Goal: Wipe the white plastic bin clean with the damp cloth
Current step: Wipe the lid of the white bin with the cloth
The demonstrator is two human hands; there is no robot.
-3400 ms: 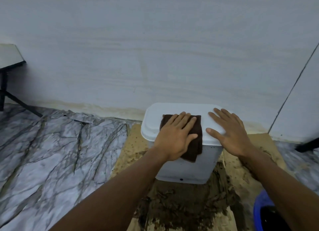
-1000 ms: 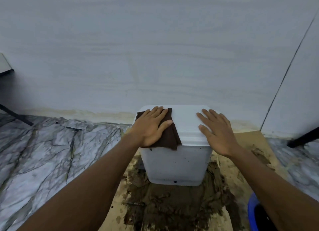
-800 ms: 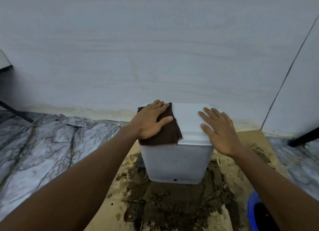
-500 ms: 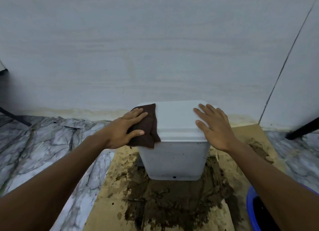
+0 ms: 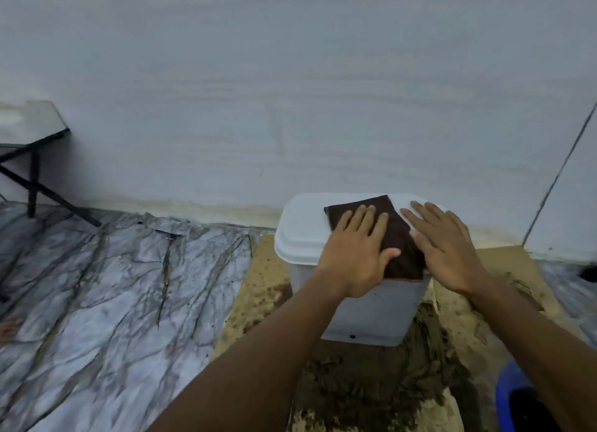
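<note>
White plastic bin (image 5: 302,237): stands upright on soiled cardboard (image 5: 258,289) against the wall (image 5: 290,92), lid on. Its long axis runs left to right across your view.

Damp cloth (image 5: 399,234): dark brown, spread flat on the right half of the lid, one corner draped over the near rim.

Left hand (image 5: 357,254): yours, fingers flat and slightly spread, pressing the cloth; not gripping it.

Right hand (image 5: 442,247): fingers likewise open and flat, lying just beside the cloth on the lid's right end, apparently bracing the bin.

Key relation: the bare lid lies left of your left fingers, so the next stroke likely runs leftward along the long axis.

Markings: no brand, label or writing legible; the bin's front is partly hidden by your forearm.

Surroundings: marble floor (image 5: 97,286), blue tub (image 5: 507,386) at lower right.
</note>
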